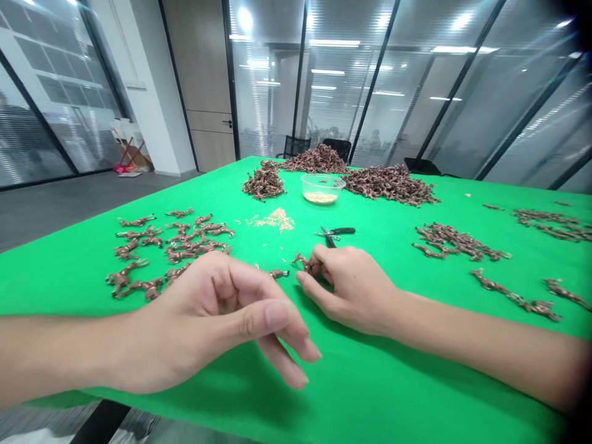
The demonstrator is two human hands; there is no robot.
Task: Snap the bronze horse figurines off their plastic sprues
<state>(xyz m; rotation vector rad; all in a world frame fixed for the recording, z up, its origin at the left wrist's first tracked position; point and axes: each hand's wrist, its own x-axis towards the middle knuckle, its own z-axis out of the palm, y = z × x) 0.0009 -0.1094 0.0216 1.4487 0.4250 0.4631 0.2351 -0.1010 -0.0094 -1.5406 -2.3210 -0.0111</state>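
My left hand hovers over the near part of the green table, its fingers loosely bent and apart, with nothing visible in them. Beyond it, my right hand rests on the cloth, thumb and fingers around a small brown animal figurine. Part of that figurine is hidden behind the fingers. Just left of it lies another figurine, partly covered by my left hand. Black-handled pliers lie open past my right hand.
Loose brown figurines lie at left, with more at right. Large heaps of them stand at the back, around a clear plastic bowl holding small yellowish grains. Similar grains are spilled on the green cloth.
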